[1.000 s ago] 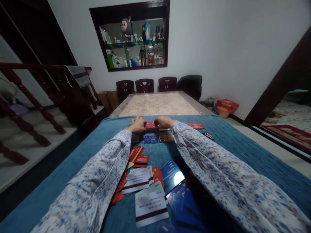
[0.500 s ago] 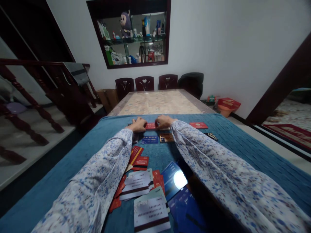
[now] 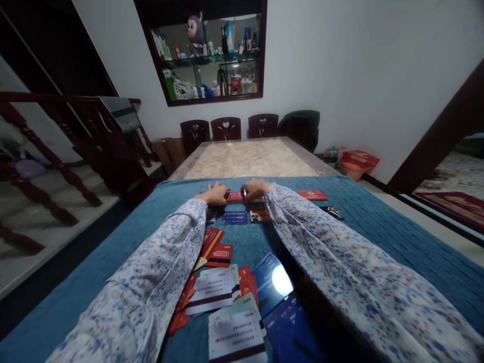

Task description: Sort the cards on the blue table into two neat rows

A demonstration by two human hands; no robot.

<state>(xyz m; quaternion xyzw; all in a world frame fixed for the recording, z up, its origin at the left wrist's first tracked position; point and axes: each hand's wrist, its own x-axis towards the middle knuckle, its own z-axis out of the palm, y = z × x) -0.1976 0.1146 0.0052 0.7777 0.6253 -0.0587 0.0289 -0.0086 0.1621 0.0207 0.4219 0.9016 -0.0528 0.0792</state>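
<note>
A red card (image 3: 235,197) lies flat in the back row on the blue cloth, between my two hands. My left hand (image 3: 217,194) has its curled fingers at the card's left end. At the right end, the bent fingers of my right hand (image 3: 254,190) close on the edge. Just nearer to me are a blue card (image 3: 234,218) and a gold card (image 3: 259,216), the latter partly behind my right sleeve. Another red card (image 3: 312,195) and a black card (image 3: 332,212) lie to the right. Both palms are hidden, as are some fingertips.
Between my forearms are loose piles: white-and-green cards (image 3: 236,337), red cards (image 3: 220,254) and dark blue cards (image 3: 290,330). A bright glare spot sits on a blue card (image 3: 273,282). The blue cloth (image 3: 143,242) covers the near table; the bare tabletop (image 3: 245,157) and chairs (image 3: 226,129) are beyond.
Both hands stay at the ends of the red card with hardly any movement. The view has shifted very slightly; the cards keep their places.
</note>
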